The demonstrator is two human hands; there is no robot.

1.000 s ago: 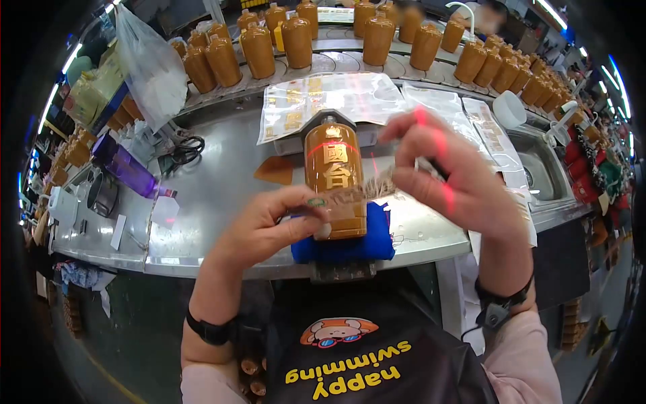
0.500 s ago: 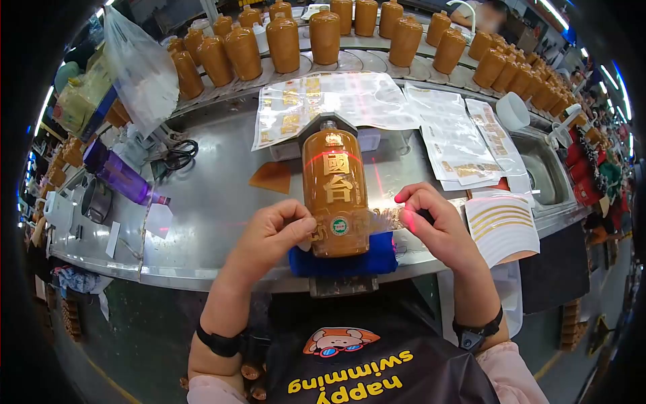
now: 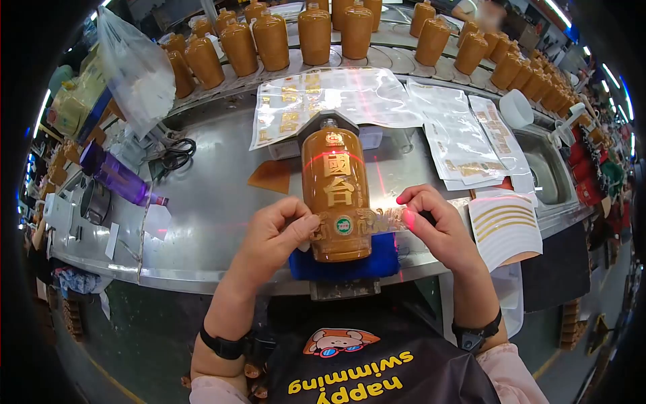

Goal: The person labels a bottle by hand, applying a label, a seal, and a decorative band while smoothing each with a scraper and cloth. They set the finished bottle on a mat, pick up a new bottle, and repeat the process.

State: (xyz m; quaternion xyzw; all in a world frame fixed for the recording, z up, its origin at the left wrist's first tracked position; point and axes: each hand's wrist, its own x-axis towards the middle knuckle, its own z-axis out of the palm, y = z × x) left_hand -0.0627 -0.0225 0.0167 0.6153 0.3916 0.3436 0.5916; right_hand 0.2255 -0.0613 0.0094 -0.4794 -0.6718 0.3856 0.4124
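Observation:
A glossy brown bottle [image 3: 330, 192] with raised gold characters lies tilted in a black cradle, its neck pointing away from me and its base end over a blue cloth [image 3: 385, 259]. Across its lower part runs a clear decal strip [image 3: 389, 218] with gold pattern and a round green emblem. My left hand [image 3: 274, 232] pinches at the strip's left end, close against the bottle's side. Off the bottle's right side, my right hand [image 3: 437, 225] holds the other end between thumb and forefinger. A red laser line crosses the bottle's shoulder.
Decal sheets [image 3: 336, 101] lie behind the bottle, with more sheets [image 3: 457, 135] to the right. Gold-striped strips [image 3: 505, 225] sit near a sink [image 3: 545, 175]. Brown bottles [image 3: 314, 35] line a conveyor at the back. A purple bottle [image 3: 118, 176] and scissors [image 3: 176, 155] are left.
The conveyor bottles have shifted right. The green emblem sits slightly farther right, while both hands keep nearly the same place on the strip.

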